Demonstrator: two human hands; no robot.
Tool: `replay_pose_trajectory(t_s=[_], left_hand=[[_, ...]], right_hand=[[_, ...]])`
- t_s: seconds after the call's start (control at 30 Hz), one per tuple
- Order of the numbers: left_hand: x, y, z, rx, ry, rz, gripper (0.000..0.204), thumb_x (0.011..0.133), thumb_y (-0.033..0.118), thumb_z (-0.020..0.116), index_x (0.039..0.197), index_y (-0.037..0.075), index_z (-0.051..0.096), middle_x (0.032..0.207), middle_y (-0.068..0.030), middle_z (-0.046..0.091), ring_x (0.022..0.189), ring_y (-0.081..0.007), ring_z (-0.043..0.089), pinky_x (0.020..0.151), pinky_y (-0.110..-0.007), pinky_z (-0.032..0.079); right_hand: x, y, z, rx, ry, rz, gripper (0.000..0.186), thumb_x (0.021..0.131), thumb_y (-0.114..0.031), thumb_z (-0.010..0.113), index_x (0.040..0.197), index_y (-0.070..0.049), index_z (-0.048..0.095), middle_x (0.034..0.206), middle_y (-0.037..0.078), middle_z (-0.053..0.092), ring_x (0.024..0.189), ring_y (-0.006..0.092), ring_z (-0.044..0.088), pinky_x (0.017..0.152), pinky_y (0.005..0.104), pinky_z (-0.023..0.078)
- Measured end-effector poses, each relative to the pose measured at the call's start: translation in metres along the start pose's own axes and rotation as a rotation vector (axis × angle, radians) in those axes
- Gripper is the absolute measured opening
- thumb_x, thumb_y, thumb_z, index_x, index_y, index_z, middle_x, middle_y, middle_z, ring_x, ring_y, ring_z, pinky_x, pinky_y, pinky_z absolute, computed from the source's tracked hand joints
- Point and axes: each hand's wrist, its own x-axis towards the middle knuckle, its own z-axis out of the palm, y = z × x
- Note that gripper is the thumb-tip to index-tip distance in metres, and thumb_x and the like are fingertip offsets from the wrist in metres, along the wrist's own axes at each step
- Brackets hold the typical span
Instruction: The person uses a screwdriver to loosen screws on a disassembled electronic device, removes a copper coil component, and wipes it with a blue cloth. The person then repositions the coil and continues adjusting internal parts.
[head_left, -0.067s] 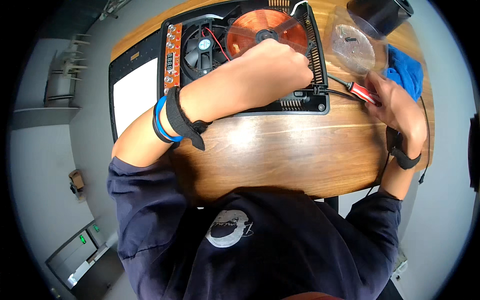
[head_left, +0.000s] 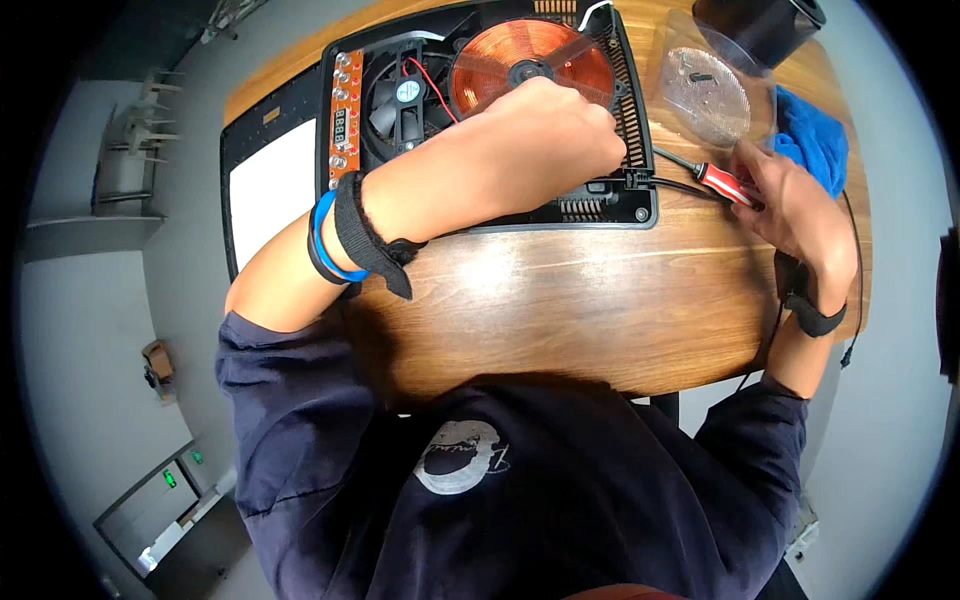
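An opened induction cooker (head_left: 560, 212) lies on the wooden table, its round copper coil (head_left: 500, 60), fan (head_left: 382, 108) and orange circuit board (head_left: 343, 120) exposed. My left hand (head_left: 560, 130) is closed over the cooker's right part, just below the coil. Its curled fingertips are hidden, so what they hold cannot be made out. At the cooker's right side, my right hand (head_left: 790, 205) grips the red-and-white handle of a screwdriver (head_left: 727, 183). The metal shaft points left toward the cooker's vented edge, and its tip is by the housing. A black cord (head_left: 680, 187) leaves the housing beneath it.
Beyond my right hand sits a clear plastic container (head_left: 712, 95) with small dark parts in it. A blue cloth (head_left: 815, 145) and a black container (head_left: 757, 30) are near it. At the left, a black panel with a white sheet (head_left: 275, 185) lies partly beside the cooker.
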Motion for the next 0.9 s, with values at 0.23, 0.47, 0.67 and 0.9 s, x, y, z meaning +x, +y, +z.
replay_pose_trajectory(t_s=[0.23,0.47,0.67,0.9], left_hand=[[0.022,0.019,-0.006,0.100,-0.177,-0.083,0.009,0.092,0.005,0.079,0.091,0.010,0.087,0.098,-0.0078,0.083,0.096,-0.0274,0.086,0.075,-0.039,0.065],[0.023,0.035,0.001,0.146,-0.203,-0.120,0.008,0.087,0.005,0.079,0.090,0.007,0.087,0.102,-0.0079,0.082,0.096,-0.0267,0.085,0.071,-0.038,0.066],[0.011,0.034,-0.003,0.113,-0.145,-0.119,0.007,0.085,0.005,0.080,0.089,0.005,0.086,0.112,-0.0095,0.079,0.103,-0.0263,0.082,0.075,-0.039,0.067],[-0.003,0.017,0.000,-0.174,0.130,-0.182,0.009,0.095,0.011,0.082,0.103,0.007,0.079,0.110,-0.0094,0.070,0.102,-0.0329,0.078,0.079,-0.045,0.065]], right_hand=[[0.013,-0.019,-0.006,-0.094,0.157,-0.171,0.042,0.085,-0.001,0.089,0.119,0.001,0.065,0.103,0.027,0.077,0.106,0.0498,0.073,0.090,0.0541,0.059],[0.013,-0.020,0.006,-0.077,0.193,-0.217,0.051,0.087,-0.003,0.087,0.133,0.002,0.065,0.107,0.028,0.077,0.108,0.0512,0.072,0.094,0.0558,0.059],[0.013,-0.026,0.003,-0.098,0.107,-0.155,0.059,0.087,-0.004,0.085,0.142,0.004,0.066,0.110,0.025,0.076,0.111,0.0484,0.072,0.097,0.0536,0.060],[0.013,-0.021,0.008,-0.140,0.131,-0.220,0.062,0.089,-0.005,0.084,0.147,0.004,0.065,0.108,0.025,0.075,0.108,0.0481,0.071,0.097,0.0525,0.060]])
